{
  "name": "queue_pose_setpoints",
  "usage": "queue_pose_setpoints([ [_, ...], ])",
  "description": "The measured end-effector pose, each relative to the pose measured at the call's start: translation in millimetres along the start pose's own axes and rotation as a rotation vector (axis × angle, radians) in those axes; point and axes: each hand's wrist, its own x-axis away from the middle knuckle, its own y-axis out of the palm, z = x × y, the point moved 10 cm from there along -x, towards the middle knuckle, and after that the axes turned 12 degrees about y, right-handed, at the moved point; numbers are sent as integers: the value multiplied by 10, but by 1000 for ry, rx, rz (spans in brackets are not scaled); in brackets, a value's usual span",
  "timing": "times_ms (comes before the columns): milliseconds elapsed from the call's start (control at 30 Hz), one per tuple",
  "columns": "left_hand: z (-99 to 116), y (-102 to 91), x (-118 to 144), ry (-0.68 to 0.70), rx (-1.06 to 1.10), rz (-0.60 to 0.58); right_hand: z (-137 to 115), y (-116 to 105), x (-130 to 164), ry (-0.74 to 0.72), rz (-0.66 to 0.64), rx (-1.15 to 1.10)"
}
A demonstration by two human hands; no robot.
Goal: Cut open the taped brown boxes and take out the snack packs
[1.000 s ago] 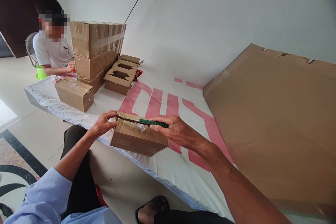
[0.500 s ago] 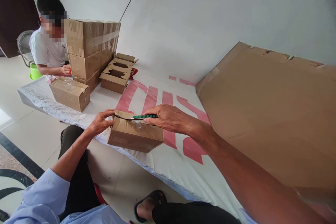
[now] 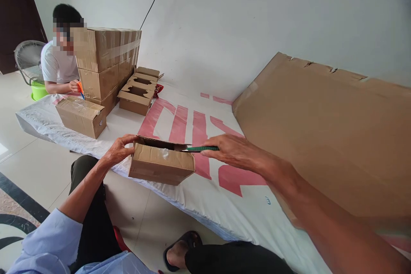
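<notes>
We grip the left end of a small brown cardboard box (image 3: 160, 164) with our left hand (image 3: 119, 150), fingers curled over its top edge. Our right hand (image 3: 233, 152) pinches a slim green-handled cutter (image 3: 201, 148), its tip at the box's right top edge. The box rests at the near edge of a white sheet with red lettering (image 3: 192, 124). Farther left, another person (image 3: 58, 62) sits behind stacked taped cartons (image 3: 104, 64).

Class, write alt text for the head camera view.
A person's left hand steadies a small cardboard box on a white and red sheet while the right hand holds a green-handled knife at its top edge. Behind, another person sits by stacked boxes.
</notes>
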Motion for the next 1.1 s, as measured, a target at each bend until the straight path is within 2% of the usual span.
queue_pose_setpoints([
  [67, -42, -20, -5, -1, -5, 9, 414, 95, 146, 76, -131, -75],
  [100, -70, -33, -8, -3, -1, 19, 633, 134, 226, 129, -153, -128],
  [200, -164, -53, -16, -8, 20, 36, 1270, 294, 466, 310, -32, -309],
  [267, -205, -59, -18, -4, 30, 38, 1574, 552, 616, 386, 79, -393],
  [367, -216, -79, -13, 5, 28, 37, 1856, 1051, 795, 493, 225, -382],
  [467, -189, -74, -2, -1, 21, -6, 1976, 1448, 910, 593, 302, -328],
  [567, -177, -57, 17, -43, 38, -68, 2000, 1604, 981, 647, 363, -286],
  [833, -134, -26, 45, -96, -60, -251, 1908, 1622, 1061, 672, 433, -81],
  [1000, -28, -23, -5, -80, -165, -295, 1932, 1587, 1141, 789, 427, -39],
  [1100, 23, -15, -42, -66, -206, -324, 1893, 1543, 1157, 802, 435, -41],
])
